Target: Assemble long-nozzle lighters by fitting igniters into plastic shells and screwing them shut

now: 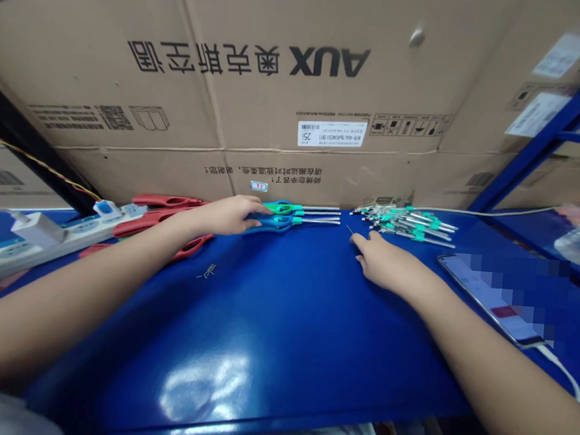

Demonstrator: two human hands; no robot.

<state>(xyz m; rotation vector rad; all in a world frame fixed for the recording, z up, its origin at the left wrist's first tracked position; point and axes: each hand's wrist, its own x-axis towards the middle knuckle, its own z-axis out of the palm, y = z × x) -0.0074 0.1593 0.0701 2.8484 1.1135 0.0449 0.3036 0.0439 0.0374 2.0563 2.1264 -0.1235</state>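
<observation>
I have the left hand (235, 215) laid over the blue tools (272, 223) at the back of the worktop (283, 310), near the carton (264, 17); its fingertips touch them, but I can't tell whether they grip. Their metal rods point right, toward my right hand (379, 258), which pinches a thin dark pin (349, 229) between its fingertips, just above the worktop. Just beyond that hand I see a pile of loose rods (409, 224) with green collars. Red tools (153, 222) lie left of the blue ones, beside a power strip (85, 231); a phone (487, 301) lies right of my right hand.
</observation>
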